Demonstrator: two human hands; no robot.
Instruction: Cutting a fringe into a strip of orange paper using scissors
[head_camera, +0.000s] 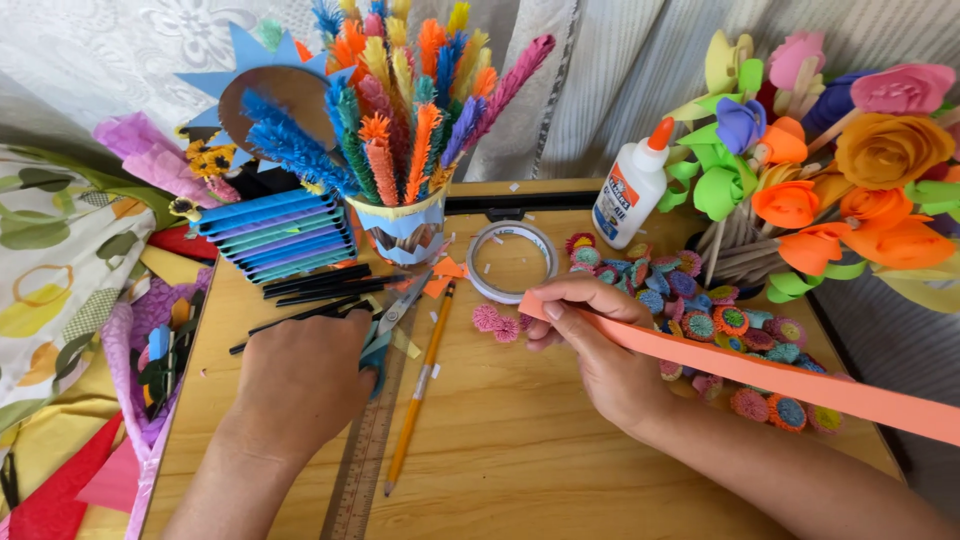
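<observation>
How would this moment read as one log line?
left hand: on scissors | right hand: holds orange paper strip | surface: wooden table

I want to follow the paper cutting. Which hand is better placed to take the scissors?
The left hand. It already rests on the scissors, beside the ruler. The right hand is busy pinching the end of the orange paper strip.

white glue bottle (632, 193), orange-blue label, behind paper rosettes (700, 310)

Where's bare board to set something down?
Free: the near wood between the pencil and the right hand. Crowded: paper rosettes right, scissors under the left hand, cup of fringed sticks behind.
</observation>
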